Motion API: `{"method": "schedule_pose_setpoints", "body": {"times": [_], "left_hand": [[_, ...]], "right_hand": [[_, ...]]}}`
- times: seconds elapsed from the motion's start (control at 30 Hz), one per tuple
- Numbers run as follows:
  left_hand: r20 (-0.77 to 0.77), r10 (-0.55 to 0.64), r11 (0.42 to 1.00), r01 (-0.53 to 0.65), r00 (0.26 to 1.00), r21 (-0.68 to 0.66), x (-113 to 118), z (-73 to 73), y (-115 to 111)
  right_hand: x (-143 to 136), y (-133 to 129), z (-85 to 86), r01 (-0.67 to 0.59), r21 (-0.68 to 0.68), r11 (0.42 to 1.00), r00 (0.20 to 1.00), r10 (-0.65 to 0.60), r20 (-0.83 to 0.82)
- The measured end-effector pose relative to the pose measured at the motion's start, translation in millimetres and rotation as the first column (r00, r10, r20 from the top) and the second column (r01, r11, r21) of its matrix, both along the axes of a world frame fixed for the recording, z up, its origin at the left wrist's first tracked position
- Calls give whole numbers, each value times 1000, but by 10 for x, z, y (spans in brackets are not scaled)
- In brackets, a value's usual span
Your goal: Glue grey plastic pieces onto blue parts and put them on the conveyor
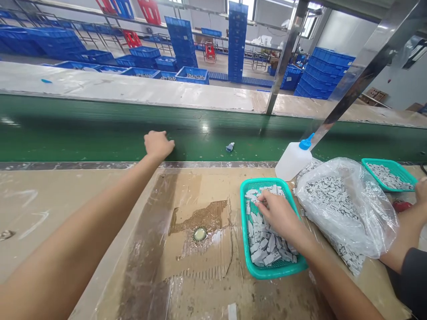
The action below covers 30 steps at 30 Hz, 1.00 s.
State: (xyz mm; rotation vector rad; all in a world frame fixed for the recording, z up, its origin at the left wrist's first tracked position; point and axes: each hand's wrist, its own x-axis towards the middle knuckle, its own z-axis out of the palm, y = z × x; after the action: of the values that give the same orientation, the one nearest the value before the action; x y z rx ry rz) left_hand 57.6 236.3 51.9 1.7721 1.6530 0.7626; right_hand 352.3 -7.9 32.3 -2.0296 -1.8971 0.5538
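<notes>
My left hand (158, 144) is out over the green belt (100, 138), fingers loosely curled downward; it is blurred and its fingertips are turned away, so I cannot tell whether it has hold of anything. My right hand (280, 213) reaches over the rim of the teal basket (245, 231), thumb and fingers nearly together at the small grey parts (267, 244) near its far side. I cannot make out whether one of them is pinched there

The work looks to me to be somewhere mid-run. One blue-and-grey piece (230, 147) lies on the belt, well apart from my left hand; I would count it as handled, though nothing proves it. Plenty is left: loose parts cover much of the basket floor, and just beyond it the clear plastic bag (376, 213) shows a big heap more. A white bottle (293, 160) stands behind the basket, and a round metal disc (199, 234) sits in the cardboard (200, 186) between my arms. At the far right, a co-worker's hand (422, 190) is beside a second teal basket (388, 162), which also holds grey parts
</notes>
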Motion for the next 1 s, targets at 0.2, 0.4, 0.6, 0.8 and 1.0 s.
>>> {"method": "schedule_pose_setpoints", "body": {"times": [0.2, 0.4, 0.6, 0.8, 1.0], "left_hand": [[-244, -164, 977, 192, 956, 92, 787, -233, 227], [-302, -488, 858, 514, 819, 7, 1073, -202, 316], [-224, -467, 876, 483, 855, 18, 930, -98, 309], [68, -374, 927, 372, 925, 44, 549, 24, -189], [728, -127, 941, 314, 674, -126, -12, -41, -1314]], "right_hand": [[19, -85, 228, 72, -47, 996, 870, -86, -485], [90, -283, 270, 132, -119, 984, 787, -178, -591], [115, -496, 330, 96, -185, 978, 626, -204, -753], [-155, -670, 413, 3, 1, 1000, 679, -1, -735], [-571, -679, 349, -57, 325, 944, 820, 230, -524]]}}
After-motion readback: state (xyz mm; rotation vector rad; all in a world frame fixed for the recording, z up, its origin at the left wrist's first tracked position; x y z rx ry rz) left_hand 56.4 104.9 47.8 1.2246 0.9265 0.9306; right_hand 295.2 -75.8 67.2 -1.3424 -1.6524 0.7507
